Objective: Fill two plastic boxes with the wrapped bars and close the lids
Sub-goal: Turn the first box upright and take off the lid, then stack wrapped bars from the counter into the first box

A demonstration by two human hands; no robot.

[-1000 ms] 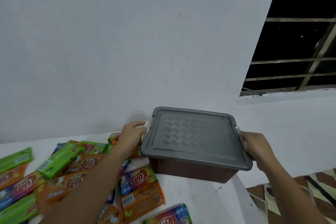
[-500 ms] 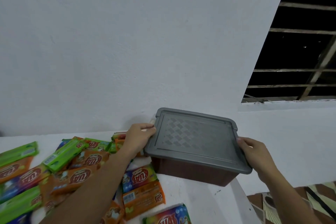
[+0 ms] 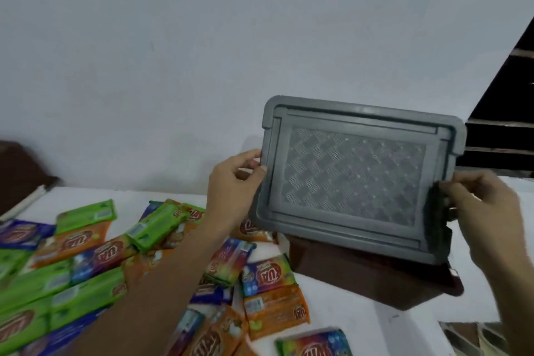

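Observation:
A grey lid with a woven pattern is lifted and tilted toward me above a brown plastic box that stands on the white table near its right end. My left hand pinches the lid's left edge. My right hand grips its right edge. The box's inside is hidden behind the lid. Several wrapped bars in green, orange, blue and rainbow wrappers lie scattered across the table left of the box and in front of it.
A white wall rises right behind the table. A barred dark window is at the right. A brown object with a white stick sits at the far left. The table's right edge drops to a patterned floor.
The lid was lying flat on the box, both hands at its side clasps. Now it has come off and is raised and tilted toward me; the box stays on the table.

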